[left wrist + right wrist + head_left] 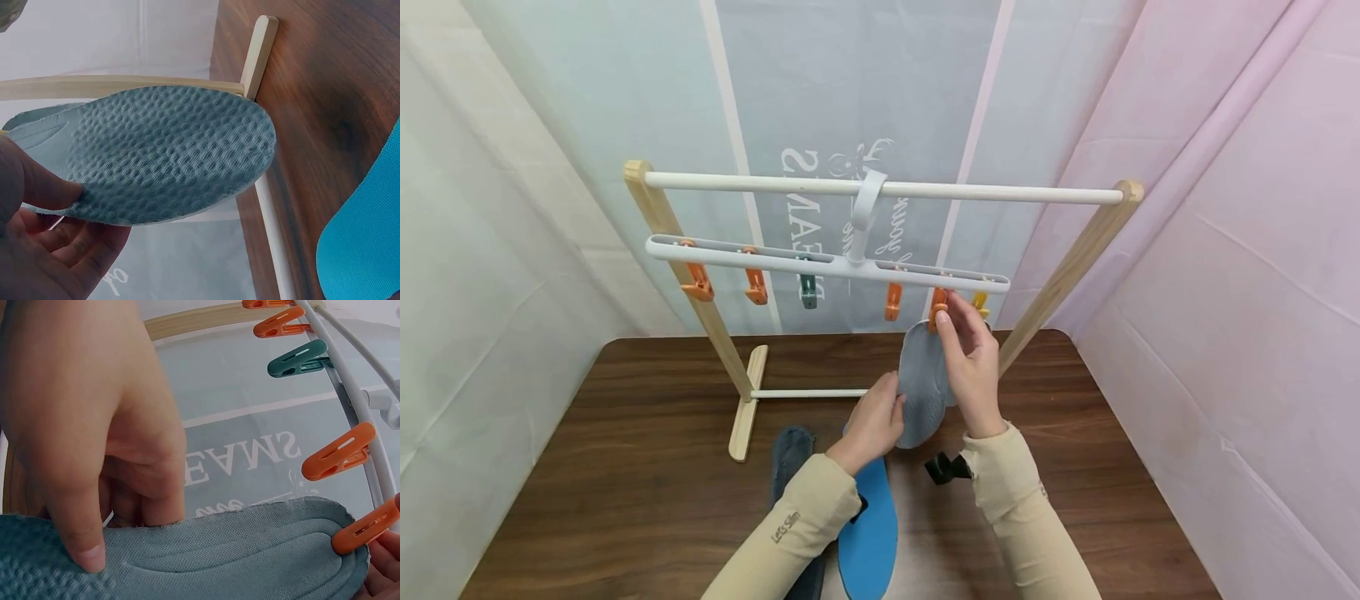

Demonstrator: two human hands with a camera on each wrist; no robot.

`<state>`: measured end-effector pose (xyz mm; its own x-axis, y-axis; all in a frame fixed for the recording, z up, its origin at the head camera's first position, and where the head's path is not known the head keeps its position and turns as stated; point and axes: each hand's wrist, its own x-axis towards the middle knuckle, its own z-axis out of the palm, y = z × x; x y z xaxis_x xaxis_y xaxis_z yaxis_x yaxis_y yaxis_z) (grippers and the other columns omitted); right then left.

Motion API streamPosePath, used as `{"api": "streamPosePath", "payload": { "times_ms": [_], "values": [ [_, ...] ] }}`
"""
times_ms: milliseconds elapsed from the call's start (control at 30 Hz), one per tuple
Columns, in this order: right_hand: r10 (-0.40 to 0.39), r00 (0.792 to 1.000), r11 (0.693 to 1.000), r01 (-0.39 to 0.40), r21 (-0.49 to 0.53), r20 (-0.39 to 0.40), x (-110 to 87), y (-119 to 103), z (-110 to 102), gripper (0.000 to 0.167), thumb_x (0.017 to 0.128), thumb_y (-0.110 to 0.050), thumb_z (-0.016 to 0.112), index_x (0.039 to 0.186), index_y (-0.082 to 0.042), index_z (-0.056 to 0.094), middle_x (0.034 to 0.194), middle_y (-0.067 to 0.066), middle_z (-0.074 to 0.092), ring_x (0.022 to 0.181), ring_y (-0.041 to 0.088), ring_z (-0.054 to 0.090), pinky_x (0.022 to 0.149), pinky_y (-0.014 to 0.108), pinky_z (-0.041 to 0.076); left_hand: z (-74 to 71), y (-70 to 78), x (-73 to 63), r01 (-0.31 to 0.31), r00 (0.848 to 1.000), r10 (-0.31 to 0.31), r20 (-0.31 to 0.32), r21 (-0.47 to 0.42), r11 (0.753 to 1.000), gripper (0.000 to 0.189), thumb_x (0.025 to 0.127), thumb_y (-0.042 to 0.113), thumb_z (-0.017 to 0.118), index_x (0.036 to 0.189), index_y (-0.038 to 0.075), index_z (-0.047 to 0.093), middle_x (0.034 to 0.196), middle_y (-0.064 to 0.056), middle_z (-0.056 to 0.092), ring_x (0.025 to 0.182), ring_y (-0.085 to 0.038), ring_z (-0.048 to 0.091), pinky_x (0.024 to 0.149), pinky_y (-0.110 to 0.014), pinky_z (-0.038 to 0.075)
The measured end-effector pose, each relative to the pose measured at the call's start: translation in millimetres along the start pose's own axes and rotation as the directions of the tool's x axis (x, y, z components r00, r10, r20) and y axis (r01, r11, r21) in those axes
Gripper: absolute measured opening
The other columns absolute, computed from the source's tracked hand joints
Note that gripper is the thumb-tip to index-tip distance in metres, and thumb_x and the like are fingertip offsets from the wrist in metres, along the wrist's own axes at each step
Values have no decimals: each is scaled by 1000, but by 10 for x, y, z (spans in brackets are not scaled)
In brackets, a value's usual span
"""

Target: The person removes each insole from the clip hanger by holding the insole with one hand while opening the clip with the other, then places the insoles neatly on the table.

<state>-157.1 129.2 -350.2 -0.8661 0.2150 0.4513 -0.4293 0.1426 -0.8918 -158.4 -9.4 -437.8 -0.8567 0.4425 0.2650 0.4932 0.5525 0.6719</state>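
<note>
A grey textured insole (919, 392) hangs lengthwise below the white clip hanger (752, 260). My left hand (874, 421) pinches its side edge, thumb on the dimpled face in the left wrist view. At its upper end, my right hand (973, 367) holds an orange clip (938, 310) between thumb and fingers. The right wrist view has that clip's tip (344, 542) over the insole's rounded end. Partly hidden behind it is a second grey insole (40, 115), beneath the yellow clip (980, 303) at the hanger's right end.
The hanger hooks over the white rod (1000, 192) of a wooden stand (1067, 271). More clips hang along it, orange ones (756, 279) and a green one (808, 287). A blue insole (868, 533) and a dark insole (792, 454) lie on the brown table (647, 492).
</note>
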Motion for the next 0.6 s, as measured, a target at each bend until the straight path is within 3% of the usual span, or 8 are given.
{"api": "streamPosePath", "payload": {
  "times_ms": [333, 600],
  "values": [
    [32, 999, 998, -32, 50, 0, 28, -1, 22, 39, 98, -14, 55, 134, 0, 51, 130, 17, 57, 119, 16, 55, 95, 21, 47, 15, 4, -24, -44, 999, 44, -26, 11, 999, 21, 97, 3, 51, 118, -3, 53, 98, -12, 56, 82, -22, 56, 69, -33, 49],
    [-41, 998, 993, 35, 112, 49, 52, 19, 41, 32, 100, -12, 50, 129, 4, 49, 122, 19, 60, 108, 13, 61, 87, 23, 49, 16, 10, -24, -37, 999, 38, -19, 9, 999, 15, 98, 4, 51, 112, -1, 53, 94, -11, 53, 77, -20, 52, 66, -32, 46]
  ]
}}
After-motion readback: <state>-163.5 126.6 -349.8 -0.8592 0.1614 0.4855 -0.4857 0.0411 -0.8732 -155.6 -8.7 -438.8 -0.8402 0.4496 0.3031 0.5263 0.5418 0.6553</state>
